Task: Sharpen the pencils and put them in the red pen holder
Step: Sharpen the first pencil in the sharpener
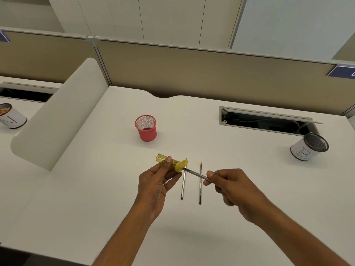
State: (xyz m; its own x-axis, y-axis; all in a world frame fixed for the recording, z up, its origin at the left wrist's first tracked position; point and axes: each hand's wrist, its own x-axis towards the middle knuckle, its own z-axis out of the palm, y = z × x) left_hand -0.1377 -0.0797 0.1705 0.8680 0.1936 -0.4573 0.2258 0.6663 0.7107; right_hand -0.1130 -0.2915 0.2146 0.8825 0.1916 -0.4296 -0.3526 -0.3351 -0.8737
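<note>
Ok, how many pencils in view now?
3. The held pencil is in the right hand, tip in the yellow sharpener; the left desk pencil and right desk pencil lie parallel on the desk.

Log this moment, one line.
left hand grips yellow sharpener; right hand pinches pencil in sharpener; two pencils on desk; red pen holder empty

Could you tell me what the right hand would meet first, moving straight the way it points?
Probably the yellow sharpener in the left hand; the pencil in the right hand enters it.
</note>
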